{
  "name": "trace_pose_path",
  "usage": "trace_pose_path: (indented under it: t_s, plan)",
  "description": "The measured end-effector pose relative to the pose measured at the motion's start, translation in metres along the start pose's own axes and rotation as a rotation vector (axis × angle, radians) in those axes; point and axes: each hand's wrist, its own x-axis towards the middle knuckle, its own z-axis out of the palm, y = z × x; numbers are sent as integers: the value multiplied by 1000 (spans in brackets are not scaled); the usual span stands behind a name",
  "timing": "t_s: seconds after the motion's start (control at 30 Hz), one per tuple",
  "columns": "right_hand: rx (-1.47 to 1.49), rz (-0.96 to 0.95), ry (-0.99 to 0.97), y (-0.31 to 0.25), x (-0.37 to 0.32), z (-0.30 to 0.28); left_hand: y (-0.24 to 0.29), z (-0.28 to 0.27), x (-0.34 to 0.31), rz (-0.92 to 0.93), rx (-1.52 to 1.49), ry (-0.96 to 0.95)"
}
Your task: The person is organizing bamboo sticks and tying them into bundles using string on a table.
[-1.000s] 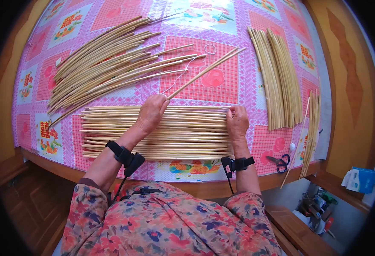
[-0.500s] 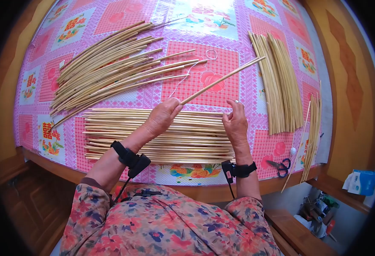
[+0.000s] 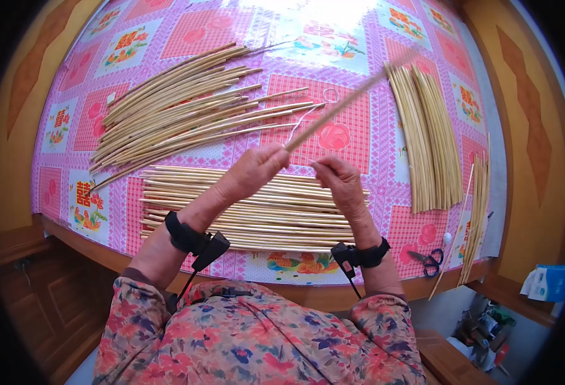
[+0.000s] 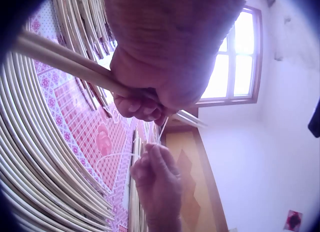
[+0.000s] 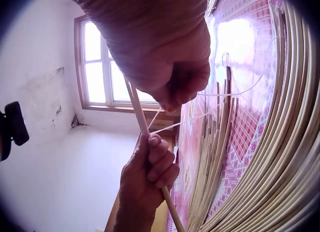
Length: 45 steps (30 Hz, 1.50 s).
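My left hand (image 3: pixel 255 172) grips a pair of long, thin tan sticks (image 4: pixel 75 66) in curled fingers. They slant up and away to the right, blurred at the far end in the head view. A thin white string (image 5: pixel 166 128) runs from the sticks beside the left hand to my right hand (image 3: pixel 343 183), which pinches it between thumb and fingertips. Both hands are close together over the far edge of a row of peeled sticks (image 3: pixel 250 215) laid side by side on the table. The right palm is hidden in the head view.
A loose fan of sticks (image 3: pixel 173 109) lies at the back left. To the right are a thick bundle (image 3: pixel 424 141) and a thinner one (image 3: pixel 478 212). Scissors (image 3: pixel 431 262) lie near the front edge of the patterned tablecloth (image 3: pixel 334 131).
The held sticks have risen, their far end swinging up and to the right. My right hand has left the right end of the row and moved left, close to the left hand.
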Motion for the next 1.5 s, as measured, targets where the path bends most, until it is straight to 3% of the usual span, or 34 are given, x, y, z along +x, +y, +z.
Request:
trace_pose_path:
  t_s: [0.07, 0.13, 0.23, 0.27, 0.33, 0.4, 0.47, 0.53, 0.6, 0.7, 0.83, 0.87, 0.9, 0.93, 1.0, 1.2, 1.3, 1.4, 1.5]
  plan:
    - [-277, 38, 115, 9, -5, -30, 4, -17, -1, -91, -232, 75]
    - [-525, -90, 209, 24, -16, -64, 2, -31, -4, -112, -292, 30]
    - [-691, -52, 277, 23, -30, -92, -6, -31, -12, -141, -28, -29]
    - [-699, -43, 288, 26, -33, -95, -9, -27, -14, -167, 83, -61]
    - [-764, -128, 324, 38, -37, -104, -25, -20, -16, -163, 52, -42]
    - [-787, -98, 337, 43, -45, -109, -36, -17, -20, -242, -53, 12]
    - [-814, -51, 491, 43, -54, -112, -42, -16, -24, -239, -41, 23]
    - [-783, -124, 524, 60, -56, -125, -51, -15, -25, -177, 70, 85]
    - [-371, 323, 539, 68, -57, -132, -54, -10, -27, -170, 88, 89]
    - [-314, 436, 510, 82, -46, -134, -68, -5, -30, -126, 124, 63]
    - [-594, 286, 419, 125, -40, -148, -77, -9, -31, -150, 226, 102]
    - [-716, 170, 440, 131, -41, -150, -77, -10, -30, -173, 227, 94]
    - [-835, 54, 456, 126, -39, -146, -78, -11, -31, -178, 226, 96]
    - [-835, 53, 454, 121, -36, -142, -79, -11, -29, -184, 227, 99]
    - [-460, 343, 500, 105, -28, -135, -84, -9, -28, -189, 225, 104]
    - [-440, 364, 535, 90, 6, -131, -95, -8, -27, -134, 265, 109]
    - [-188, 264, 520, 93, 24, -130, -87, -9, -27, -166, 253, 143]
    - [-251, 222, 475, 61, 51, -112, -72, -20, -28, -296, 153, 167]
    - [59, 47, 445, 37, 75, -100, -52, -45, -29, -247, 262, 164]
